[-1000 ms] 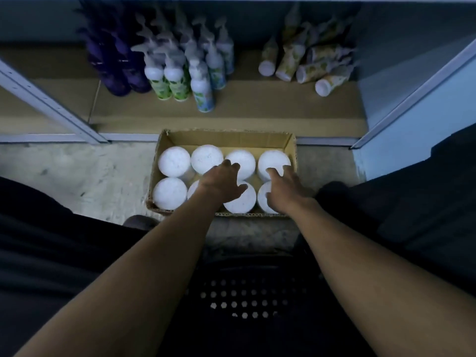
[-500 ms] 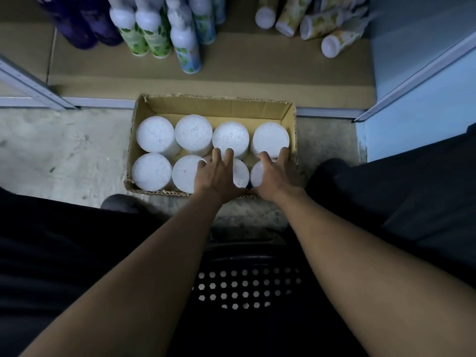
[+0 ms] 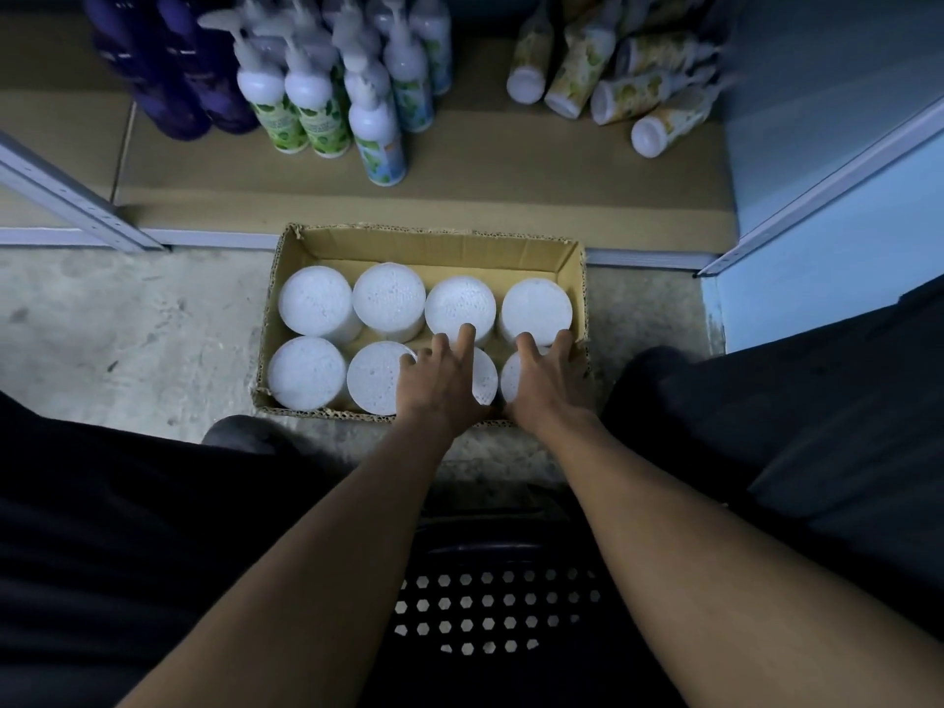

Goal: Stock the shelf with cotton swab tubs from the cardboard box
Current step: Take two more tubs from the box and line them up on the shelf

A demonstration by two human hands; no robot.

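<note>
An open cardboard box [image 3: 434, 245] sits on the concrete floor against the bottom shelf [image 3: 511, 191]. It holds two rows of white round cotton swab tubs [image 3: 315, 299]. My left hand [image 3: 442, 388] lies over the third tub of the near row [image 3: 486, 383], fingers spread and reaching down over its far edge. My right hand [image 3: 546, 385] covers the near-right tub [image 3: 511, 383] the same way, beside the box's right wall. Both hands hide most of their tubs.
On the shelf stand purple bottles [image 3: 173, 84] and green-labelled pump bottles [image 3: 306, 109]; yellow-labelled bottles [image 3: 613, 89] lie on their sides at the right. Slanted metal shelf posts [image 3: 76, 201] [image 3: 817, 181] flank the bay. A dark perforated seat [image 3: 490, 605] is under me.
Both hands came down from above the tubs onto the two near-right tubs and have stayed there. The view has shifted slightly; the box has not moved.
</note>
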